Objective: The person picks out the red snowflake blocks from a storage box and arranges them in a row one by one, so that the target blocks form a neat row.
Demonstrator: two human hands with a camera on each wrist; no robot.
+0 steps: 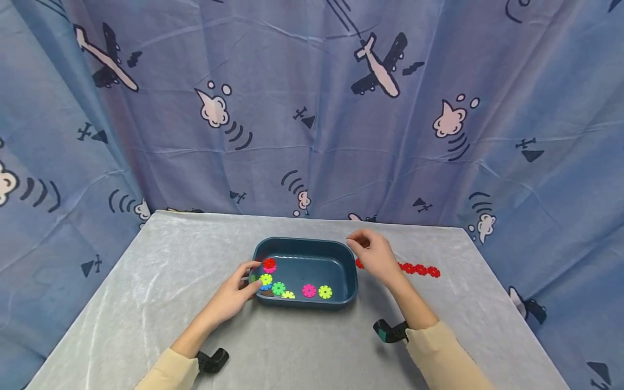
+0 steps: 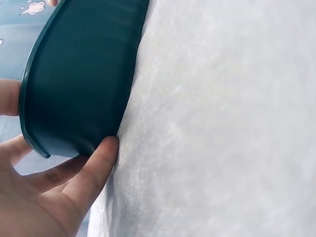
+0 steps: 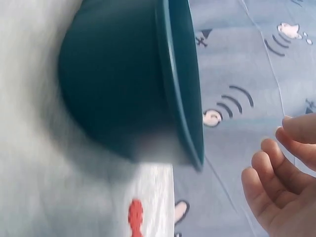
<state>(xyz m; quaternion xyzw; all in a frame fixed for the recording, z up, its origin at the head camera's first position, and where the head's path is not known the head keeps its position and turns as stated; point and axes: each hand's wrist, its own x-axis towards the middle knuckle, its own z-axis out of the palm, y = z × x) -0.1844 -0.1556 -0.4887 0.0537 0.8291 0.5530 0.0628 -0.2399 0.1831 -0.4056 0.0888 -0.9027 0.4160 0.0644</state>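
Observation:
A dark teal plastic tub [image 1: 304, 304] with rounded corners stands on the table. Coloured toothed discs lie inside it, among them a red disc [image 1: 270, 263], a green disc [image 1: 278, 288] and a pink disc [image 1: 309, 291], most toward its left end. My left hand [image 1: 233, 297] grips the tub's left end, thumb at the rim and fingertips against the outer wall [image 2: 74, 113]. Over the right rim hovers my right hand [image 1: 372, 253]. Its thumb and index tips are close together and the other fingers loosely bent [image 3: 276, 185]; nothing shows between them.
A row of red toothed discs [image 1: 421, 270] runs rightward across the table from beside the tub, partly hidden behind my right hand. A pale cloth [image 1: 161, 303] covers the table. Behind hangs a blue curtain [image 1: 273, 108] printed with planes.

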